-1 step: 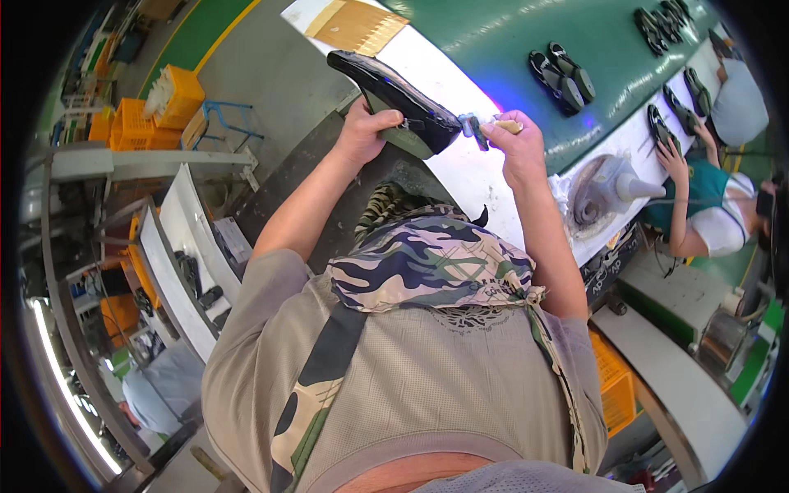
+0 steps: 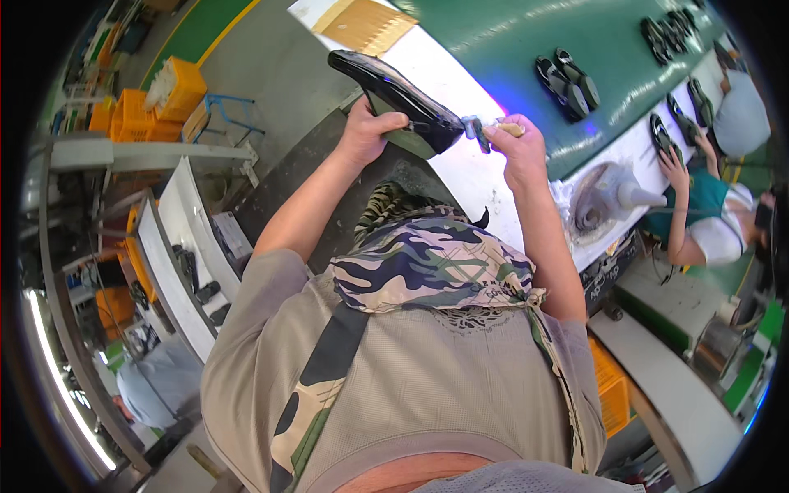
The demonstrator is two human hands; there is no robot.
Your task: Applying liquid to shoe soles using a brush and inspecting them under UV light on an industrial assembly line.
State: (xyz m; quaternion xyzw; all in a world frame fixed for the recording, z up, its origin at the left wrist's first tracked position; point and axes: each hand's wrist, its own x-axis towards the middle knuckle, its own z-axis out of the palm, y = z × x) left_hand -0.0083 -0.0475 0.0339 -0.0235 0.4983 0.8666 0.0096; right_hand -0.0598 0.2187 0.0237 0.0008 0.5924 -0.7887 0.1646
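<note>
My left hand (image 2: 366, 131) is closed round a glossy black shoe upper (image 2: 403, 103), thumb along its near side. A dull green shoe last shows under the upper, and a paler strip runs along the upper edge. The upper lies tilted in the air, one end up at the left, the other down by my right hand. My right hand (image 2: 523, 152) pinches a small brush (image 2: 513, 129) with a light handle. Its blue-grey, smeared head is at the lower right end of the upper; I cannot tell whether they touch.
A white bench (image 2: 485, 177) lies beneath, with brown cardboard (image 2: 366, 26) on its far end. Right of my right hand stands a grey bottle with a cone spout (image 2: 629, 193). Black shoes (image 2: 567, 85) sit on a green conveyor (image 2: 493, 49). A co-worker (image 2: 703, 209) handles shoes at right.
My view has shifted slightly, so the bench and conveyor shoes appear a little farther right. The upper has turned slightly in my left hand; both hands keep their grip.
</note>
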